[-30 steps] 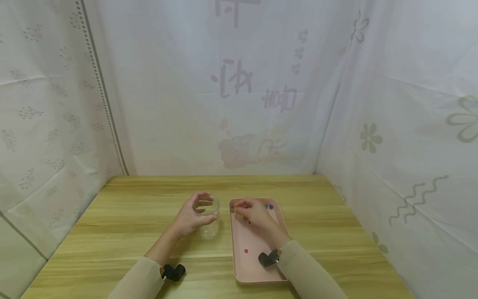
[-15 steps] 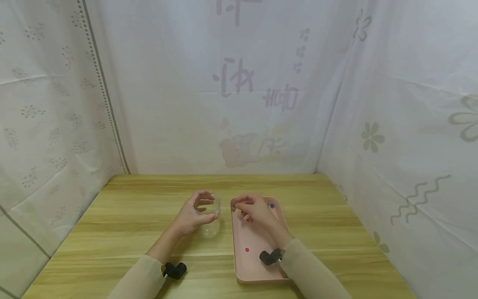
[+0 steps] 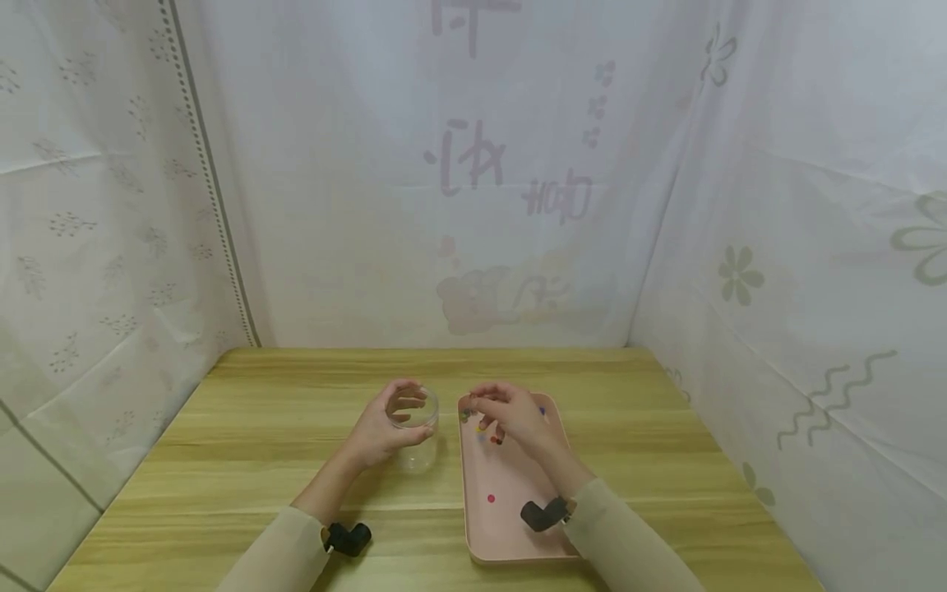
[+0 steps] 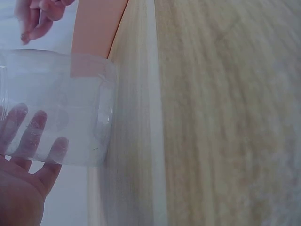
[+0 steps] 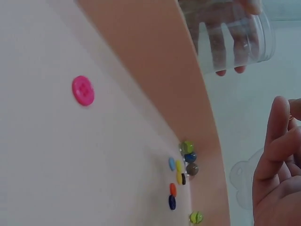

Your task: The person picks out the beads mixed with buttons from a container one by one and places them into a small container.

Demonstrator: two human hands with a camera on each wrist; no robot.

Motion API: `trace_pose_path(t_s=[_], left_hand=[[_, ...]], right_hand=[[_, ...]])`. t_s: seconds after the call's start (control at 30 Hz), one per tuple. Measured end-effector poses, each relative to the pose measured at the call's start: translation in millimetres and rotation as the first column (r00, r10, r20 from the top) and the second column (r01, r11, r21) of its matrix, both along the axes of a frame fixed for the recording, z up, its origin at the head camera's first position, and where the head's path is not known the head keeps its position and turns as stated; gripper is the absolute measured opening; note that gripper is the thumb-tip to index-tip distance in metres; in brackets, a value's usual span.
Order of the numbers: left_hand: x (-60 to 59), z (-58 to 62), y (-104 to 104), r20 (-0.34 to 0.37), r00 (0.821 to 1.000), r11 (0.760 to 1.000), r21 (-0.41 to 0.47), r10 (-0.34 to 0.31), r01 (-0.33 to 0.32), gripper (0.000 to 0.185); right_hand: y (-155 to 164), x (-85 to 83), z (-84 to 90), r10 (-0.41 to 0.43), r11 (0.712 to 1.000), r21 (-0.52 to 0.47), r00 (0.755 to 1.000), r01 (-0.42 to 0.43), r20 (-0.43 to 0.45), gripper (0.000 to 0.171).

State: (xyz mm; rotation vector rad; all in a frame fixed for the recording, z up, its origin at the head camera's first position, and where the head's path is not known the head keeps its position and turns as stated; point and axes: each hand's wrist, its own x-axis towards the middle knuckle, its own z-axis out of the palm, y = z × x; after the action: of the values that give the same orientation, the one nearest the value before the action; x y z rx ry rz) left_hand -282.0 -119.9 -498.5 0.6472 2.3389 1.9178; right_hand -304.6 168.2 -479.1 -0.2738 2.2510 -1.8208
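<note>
on wooden table, left hand (image 3: 381,432) grasping unlabelled clear jar (image 3: 416,434), right hand (image 3: 518,418) curled, contents unclear, above pink tray (image 3: 510,526)

Wooden table (image 3: 281,427); white patterned curtains (image 3: 481,181) behind and at both sides.

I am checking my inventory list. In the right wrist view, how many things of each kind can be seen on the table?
Clear jar: 1
Pink tray: 1
Pink button: 1
Small coloured pieces: 9
Total: 12
</note>
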Motion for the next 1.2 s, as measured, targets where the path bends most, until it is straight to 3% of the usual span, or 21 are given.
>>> trace_pose_path(t_s=[0.2,0.47,1.2], left_hand=[[0.5,-2.7,-0.3,0.010,1.000,1.000,-0.002,0.006,-0.006,0.076],[0.5,-3.3,1.1,0.009,1.000,1.000,-0.004,0.011,-0.011,0.077],[3.0,0.8,1.9,0.010,1.000,1.000,0.001,0.017,-0.017,0.075]], right_hand=[[-0.1,2.9,8.1,0.013,1.000,-0.021,0.998,-0.014,-0.055,0.040],[-4.9,10.4,26.6,0.045,0.995,-0.089,0.994,-0.054,-0.100,0.028],[-35.9,15.7,60.4,0.135,0.984,-0.089,0.975,-0.152,-0.176,0.031]])
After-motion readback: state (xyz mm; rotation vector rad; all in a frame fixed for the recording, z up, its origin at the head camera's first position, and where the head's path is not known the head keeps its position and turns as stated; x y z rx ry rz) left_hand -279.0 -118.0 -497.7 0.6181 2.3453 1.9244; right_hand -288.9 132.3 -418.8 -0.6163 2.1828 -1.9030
